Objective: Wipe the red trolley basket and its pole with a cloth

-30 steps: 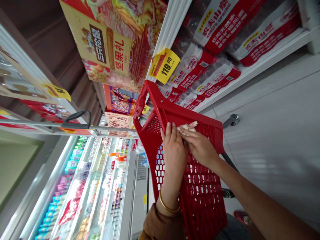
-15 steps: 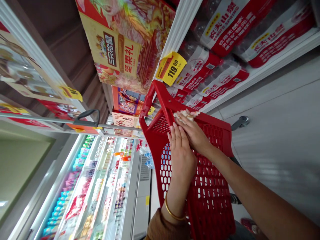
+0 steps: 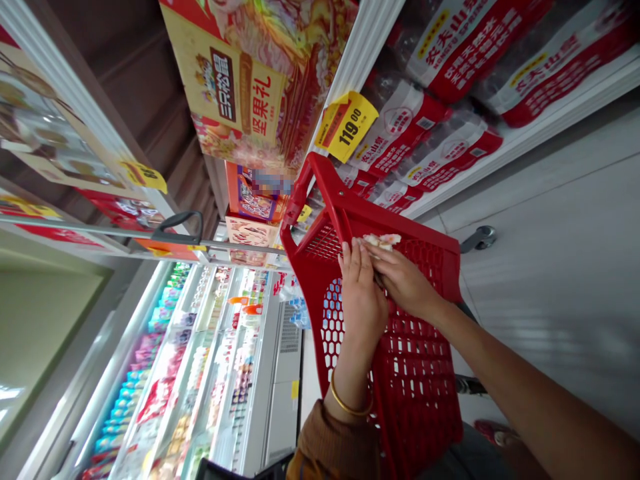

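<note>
The scrap (image 3: 381,241) has slid down from the rim of the basket (image 3: 425,373), pinched narrow in my right fingers (image 3: 384,267). My left hand (image 3: 360,293) sits just beside it; whether those fingers grip it, I cannot tell

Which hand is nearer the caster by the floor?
The right hand is nearer: it lies between the caster and the left hand. The left hand is farther away, beyond the right.

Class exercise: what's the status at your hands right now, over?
Right hand pinching pale crumpled scrap. Left hand alongside, fingers extended. Both over red plastic shopping basket.
</note>
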A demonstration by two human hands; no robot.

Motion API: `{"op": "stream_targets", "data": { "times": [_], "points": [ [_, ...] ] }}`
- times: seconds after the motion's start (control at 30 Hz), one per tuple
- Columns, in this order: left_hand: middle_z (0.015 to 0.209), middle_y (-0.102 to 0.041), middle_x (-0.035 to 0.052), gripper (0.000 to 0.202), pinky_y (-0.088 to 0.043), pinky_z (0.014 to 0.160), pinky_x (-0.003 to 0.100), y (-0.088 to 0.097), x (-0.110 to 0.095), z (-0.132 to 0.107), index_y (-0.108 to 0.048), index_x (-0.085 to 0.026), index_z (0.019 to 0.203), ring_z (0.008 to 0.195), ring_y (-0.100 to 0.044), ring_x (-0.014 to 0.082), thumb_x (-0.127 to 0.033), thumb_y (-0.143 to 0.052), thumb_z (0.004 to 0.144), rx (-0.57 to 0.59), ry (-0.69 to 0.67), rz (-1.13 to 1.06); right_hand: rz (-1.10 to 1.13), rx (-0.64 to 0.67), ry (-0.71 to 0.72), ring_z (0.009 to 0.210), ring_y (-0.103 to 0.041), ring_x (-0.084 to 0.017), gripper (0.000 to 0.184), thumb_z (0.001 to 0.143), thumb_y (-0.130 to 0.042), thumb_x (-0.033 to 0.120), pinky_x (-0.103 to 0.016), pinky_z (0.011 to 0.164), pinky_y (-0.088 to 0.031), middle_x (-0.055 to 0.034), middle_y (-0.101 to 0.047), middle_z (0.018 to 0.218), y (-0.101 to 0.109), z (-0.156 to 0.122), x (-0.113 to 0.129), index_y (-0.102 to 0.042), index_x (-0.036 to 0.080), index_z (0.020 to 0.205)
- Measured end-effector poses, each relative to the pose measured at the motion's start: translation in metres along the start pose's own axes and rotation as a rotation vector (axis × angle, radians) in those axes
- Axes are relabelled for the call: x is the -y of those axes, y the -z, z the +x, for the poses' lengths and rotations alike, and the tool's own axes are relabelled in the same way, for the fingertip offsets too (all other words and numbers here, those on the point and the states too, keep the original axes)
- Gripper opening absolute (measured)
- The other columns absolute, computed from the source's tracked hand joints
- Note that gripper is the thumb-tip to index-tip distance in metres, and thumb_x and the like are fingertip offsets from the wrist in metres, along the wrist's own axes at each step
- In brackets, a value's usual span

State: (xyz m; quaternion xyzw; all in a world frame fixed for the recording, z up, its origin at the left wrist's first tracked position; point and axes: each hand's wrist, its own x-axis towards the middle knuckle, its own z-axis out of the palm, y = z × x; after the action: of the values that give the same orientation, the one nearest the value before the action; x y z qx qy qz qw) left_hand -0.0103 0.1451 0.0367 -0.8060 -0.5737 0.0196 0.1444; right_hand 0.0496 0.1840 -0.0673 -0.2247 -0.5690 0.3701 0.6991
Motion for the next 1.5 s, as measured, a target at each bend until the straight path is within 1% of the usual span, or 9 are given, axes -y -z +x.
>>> {"op": "stream_targets", "data": {
  "times": [0.1, 0.17, 0.37, 0.57, 0.73, 0.9, 1.1, 1.3, 1.5],
  "points": [
    [0.156, -0.026, 0.0087, 0.072, -0.018, 0.12, 0.051, 0.003, 0.003, -0.006, -0.016, -0.018, 0.151, 0.146, -0.006, 0.0209, 0.0, -0.032, 0.082, -0.005, -0.011, -0.037, -0.032, 0.022, -0.011, 0.135, -0.042, -0.02, 0.047, 0.092, -0.037, 0.014, -0.046, 0.113, -0.036, -0.0045, -0.047, 0.144, 0.001, -0.01, 0.006, -0.049, 0.026, 0.136],
    [0.157, -0.022, 0.0092, 0.071, -0.019, 0.12, 0.051, 0.005, 0.003, -0.014, -0.015, -0.018, 0.151, 0.146, -0.006, 0.0211, 0.0, -0.03, 0.084, 0.019, -0.025, -0.072, -0.048, 0.04, -0.022, 0.134, -0.042, -0.021, 0.048, 0.091, -0.038, 0.013, -0.046, 0.113, -0.036, -0.0044, -0.048, 0.143, 0.002, -0.016, 0.01, -0.051, 0.025, 0.135],
    [0.159, -0.01, 0.0108, 0.063, -0.015, 0.12, 0.051, 0.011, -0.008, -0.059, -0.01, -0.016, 0.151, 0.147, -0.001, 0.0213, -0.007, -0.029, 0.092, 0.12, -0.061, -0.217, -0.081, 0.053, -0.07, 0.135, -0.042, -0.021, 0.048, 0.09, -0.038, 0.012, -0.048, 0.114, -0.034, -0.0057, -0.049, 0.143, -0.001, -0.037, 0.025, -0.051, 0.024, 0.135],
    [0.159, -0.005, 0.0125, 0.055, -0.015, 0.12, 0.047, 0.018, -0.024, -0.103, -0.01, -0.014, 0.151, 0.147, 0.0, 0.0214, -0.027, -0.027, 0.1, 0.103, 0.144, -0.366, -0.082, 0.039, -0.153, 0.137, -0.039, -0.02, 0.044, 0.094, -0.037, 0.018, -0.049, 0.115, -0.031, -0.0072, -0.048, 0.143, -0.008, -0.066, 0.043, -0.05, 0.023, 0.136],
    [0.159, -0.011, 0.0133, 0.055, -0.016, 0.12, 0.041, 0.024, -0.032, -0.126, -0.016, -0.012, 0.15, 0.146, -0.007, 0.0188, -0.036, -0.024, 0.101, 0.131, 0.23, -0.476, -0.053, 0.033, -0.21, 0.137, -0.037, -0.018, 0.045, 0.093, -0.037, 0.019, -0.048, 0.116, -0.029, -0.0057, -0.046, 0.145, -0.013, -0.089, 0.06, -0.049, 0.025, 0.136],
    [0.157, -0.02, 0.0143, 0.054, -0.017, 0.12, 0.042, 0.021, -0.036, -0.134, -0.025, -0.011, 0.148, 0.146, -0.012, 0.0191, -0.038, -0.024, 0.1, 0.088, 0.222, -0.506, -0.026, 0.009, -0.269, 0.137, -0.038, -0.02, 0.046, 0.093, -0.042, 0.024, -0.049, 0.116, -0.029, -0.0062, -0.045, 0.146, -0.019, -0.107, 0.077, -0.047, 0.026, 0.138],
    [0.152, -0.033, 0.0148, 0.052, -0.02, 0.119, 0.043, 0.016, -0.038, -0.136, -0.035, -0.009, 0.144, 0.145, -0.02, 0.0194, -0.037, -0.026, 0.1, 0.003, 0.198, -0.516, -0.008, -0.037, -0.289, 0.139, -0.035, -0.019, 0.045, 0.096, -0.039, 0.029, -0.047, 0.117, -0.027, -0.0077, -0.043, 0.147, -0.031, -0.126, 0.097, -0.044, 0.025, 0.14],
    [0.151, -0.033, 0.0153, 0.051, -0.022, 0.118, 0.045, 0.015, -0.038, -0.137, -0.04, -0.009, 0.141, 0.144, -0.022, 0.0202, -0.035, -0.025, 0.1, -0.041, 0.188, -0.551, -0.009, -0.056, -0.294, 0.139, -0.034, -0.019, 0.047, 0.095, -0.039, 0.027, -0.045, 0.117, -0.027, -0.0093, -0.041, 0.148, -0.039, -0.141, 0.106, -0.041, 0.024, 0.142],
    [0.153, -0.03, 0.0127, 0.048, -0.024, 0.118, 0.042, 0.017, -0.021, -0.151, -0.035, -0.013, 0.144, 0.143, -0.024, 0.0173, -0.022, -0.029, 0.097, 0.004, 0.125, -0.642, -0.053, 0.01, -0.255, 0.14, -0.033, -0.018, 0.051, 0.091, -0.038, 0.016, -0.047, 0.117, -0.026, -0.0062, -0.039, 0.149, -0.031, -0.149, 0.109, -0.044, 0.025, 0.14]
  ]
}}
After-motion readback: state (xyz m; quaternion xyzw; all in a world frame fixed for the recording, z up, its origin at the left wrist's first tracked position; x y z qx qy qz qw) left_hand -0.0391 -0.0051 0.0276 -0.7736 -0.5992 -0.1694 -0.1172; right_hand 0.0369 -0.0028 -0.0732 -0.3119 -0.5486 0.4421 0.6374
